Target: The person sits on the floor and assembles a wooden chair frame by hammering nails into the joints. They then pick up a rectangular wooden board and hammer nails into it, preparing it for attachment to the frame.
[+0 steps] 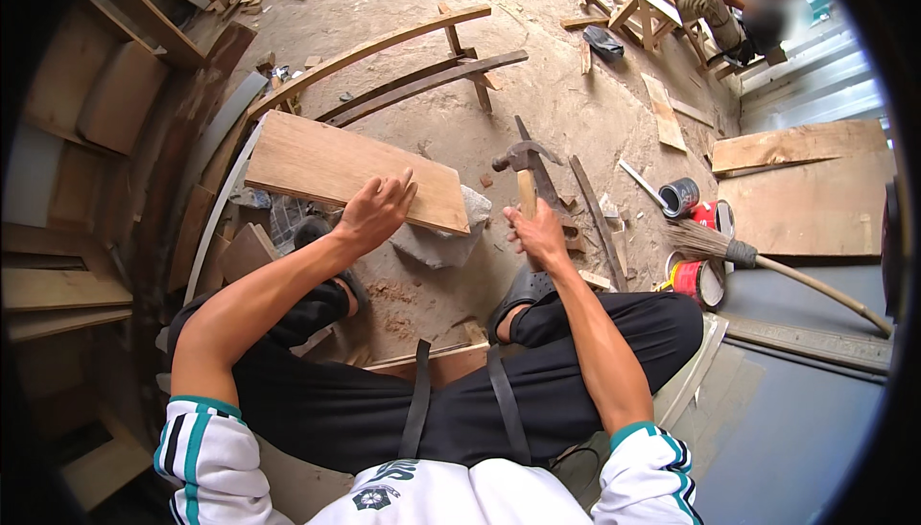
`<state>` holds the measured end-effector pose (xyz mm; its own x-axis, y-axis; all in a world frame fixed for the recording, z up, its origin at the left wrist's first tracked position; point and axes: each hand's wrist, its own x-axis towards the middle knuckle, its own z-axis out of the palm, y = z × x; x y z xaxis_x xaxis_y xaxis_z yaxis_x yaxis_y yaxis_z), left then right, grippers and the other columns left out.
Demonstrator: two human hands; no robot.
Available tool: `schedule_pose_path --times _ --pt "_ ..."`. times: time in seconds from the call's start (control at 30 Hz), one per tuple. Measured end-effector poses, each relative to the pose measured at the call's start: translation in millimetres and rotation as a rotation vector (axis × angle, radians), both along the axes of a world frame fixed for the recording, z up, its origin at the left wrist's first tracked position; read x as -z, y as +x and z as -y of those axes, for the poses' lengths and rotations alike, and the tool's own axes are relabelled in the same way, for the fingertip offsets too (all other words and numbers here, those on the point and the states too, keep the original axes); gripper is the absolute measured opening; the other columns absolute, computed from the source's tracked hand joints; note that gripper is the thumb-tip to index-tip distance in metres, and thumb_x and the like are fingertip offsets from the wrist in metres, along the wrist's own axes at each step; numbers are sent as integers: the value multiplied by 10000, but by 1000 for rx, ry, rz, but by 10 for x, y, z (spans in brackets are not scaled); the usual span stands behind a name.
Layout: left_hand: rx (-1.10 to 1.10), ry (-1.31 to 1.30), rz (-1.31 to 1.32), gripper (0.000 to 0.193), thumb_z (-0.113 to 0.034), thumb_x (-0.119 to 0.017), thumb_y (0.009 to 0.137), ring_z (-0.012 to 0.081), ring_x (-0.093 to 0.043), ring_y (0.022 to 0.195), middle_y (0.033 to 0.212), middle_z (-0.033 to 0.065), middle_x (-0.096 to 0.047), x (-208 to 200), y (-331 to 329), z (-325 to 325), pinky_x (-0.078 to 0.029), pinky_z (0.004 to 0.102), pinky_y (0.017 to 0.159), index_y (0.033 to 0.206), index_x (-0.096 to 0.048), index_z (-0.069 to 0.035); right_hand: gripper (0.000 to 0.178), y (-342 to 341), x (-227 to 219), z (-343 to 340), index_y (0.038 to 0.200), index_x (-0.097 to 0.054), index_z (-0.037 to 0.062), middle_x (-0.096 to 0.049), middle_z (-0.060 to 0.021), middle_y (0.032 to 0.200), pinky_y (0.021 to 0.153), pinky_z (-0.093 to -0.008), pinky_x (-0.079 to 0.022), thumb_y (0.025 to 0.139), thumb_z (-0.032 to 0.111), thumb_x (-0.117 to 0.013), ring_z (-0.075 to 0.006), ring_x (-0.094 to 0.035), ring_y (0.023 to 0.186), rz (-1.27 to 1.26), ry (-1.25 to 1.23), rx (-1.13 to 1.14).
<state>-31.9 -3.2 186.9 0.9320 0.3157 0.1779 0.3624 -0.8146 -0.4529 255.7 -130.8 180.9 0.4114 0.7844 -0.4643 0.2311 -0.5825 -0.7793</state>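
A flat wooden board (336, 163) lies across a pale stone block (443, 237) in front of me. My left hand (376, 209) rests on the board near its right end, closed against its near edge. Its thumb is hidden, and any small thing between the fingers cannot be made out. In my right hand (539, 235) is a claw hammer (527, 183), gripped by its wooden handle with the metal head up, just right of the board and apart from it. A handsaw (549, 185) lies on the ground beyond the hammer, partly covered by it.
A curved wooden frame (384, 46) stands beyond the board. To the right are a broom (796, 290), a dark can (679, 197), a red can (698, 282) and a plywood sheet (815, 204). Wooden furniture parts (67, 285) line the left. Another person (715, 7) sits at far right.
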Motion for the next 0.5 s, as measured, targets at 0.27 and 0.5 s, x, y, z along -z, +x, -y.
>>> schedule_pose_path --times 0.27,0.5 --pt "56 -141 152 452 -144 -603 842 166 -582 1121 1361 53 -605 -217 -134 56 -484 319 822 1294 -619 -129 343 -205 272 -11 1018 -526 -2 -620 -105 962 637 -401 -630 887 224 -748 -229 -672 895 -596 175 129" --pt "13 -261 233 423 -116 -578 881 180 -592 1107 1315 37 -635 -67 -86 131 -492 329 752 1303 -600 -126 307 -177 250 -195 973 -542 29 -594 -49 843 648 -277 -495 828 148 -786 -125 -581 740 -535 289 141"
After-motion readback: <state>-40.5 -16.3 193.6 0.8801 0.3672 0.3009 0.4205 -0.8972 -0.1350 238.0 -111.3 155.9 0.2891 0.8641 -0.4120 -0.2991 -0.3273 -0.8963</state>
